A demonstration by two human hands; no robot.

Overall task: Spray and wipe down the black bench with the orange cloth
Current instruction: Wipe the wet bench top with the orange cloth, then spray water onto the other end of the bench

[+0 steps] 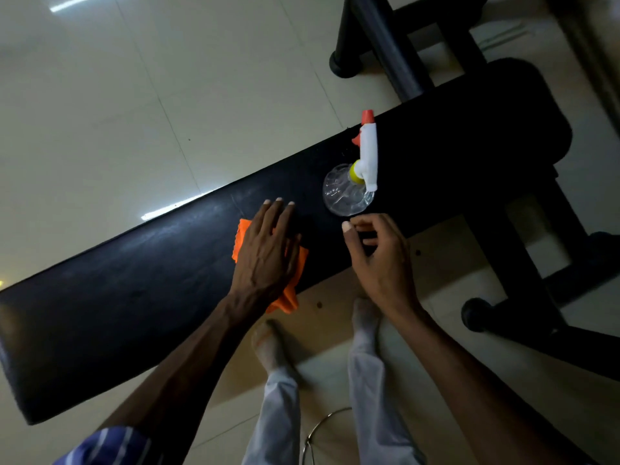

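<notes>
The long black bench (141, 283) runs diagonally from lower left to upper right. An orange cloth (242, 234) lies on its near half, and my left hand (268, 246) presses flat on it with straight fingers. A clear spray bottle (347, 193) with a white trigger head and orange nozzle stands upright on the bench just right of the cloth. My right hand (377, 260) hovers just in front of the bottle, fingers loosely curled, holding nothing and not touching it.
Black frame legs (503, 263) of the bench stand at the right, and more black equipment (375, 35) at the top. My feet (271, 347) stand on the pale tiled floor below the bench. A metal ring (318, 427) lies near my legs.
</notes>
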